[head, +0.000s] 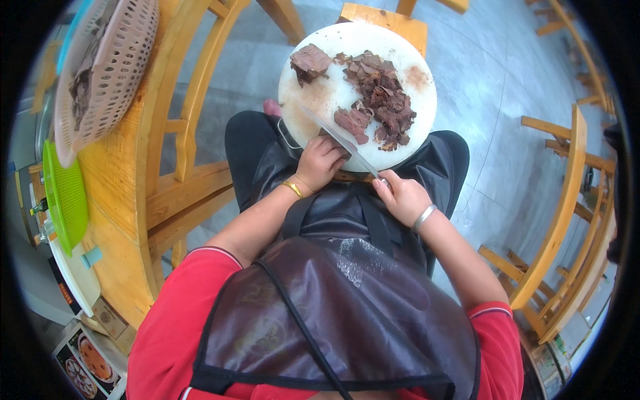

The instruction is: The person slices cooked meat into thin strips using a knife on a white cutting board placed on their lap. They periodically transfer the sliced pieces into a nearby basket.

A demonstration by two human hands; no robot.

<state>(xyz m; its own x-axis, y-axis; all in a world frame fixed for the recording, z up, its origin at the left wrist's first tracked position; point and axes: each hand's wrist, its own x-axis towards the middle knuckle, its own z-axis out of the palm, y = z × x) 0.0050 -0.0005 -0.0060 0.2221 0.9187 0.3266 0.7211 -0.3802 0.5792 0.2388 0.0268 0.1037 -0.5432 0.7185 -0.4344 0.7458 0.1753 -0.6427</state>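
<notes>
My right hand (402, 197) grips the handle of a kitchen knife (334, 131), whose blade slants up and to the left over a round white cutting board (295, 107). Beside the blade my left hand (320, 162) bends its fingers over a dark piece of meat, mostly hidden by fingers and blade. Just right of the blade lies a small heap of pinkish sliced meat (352, 124). A larger pile of dark brown meat slices (385, 97) spreads over the board's right half. At the upper left sits an uncut block of cooked meat (310, 62).
A wooden table (115, 200) at left bears a pink perforated basket (125, 60) with meat inside and a green plastic basket (65, 195). Wooden chairs (555, 210) stand at right. Behind the board is a wooden seat (395, 22). A dark apron (320, 310) covers my lap.
</notes>
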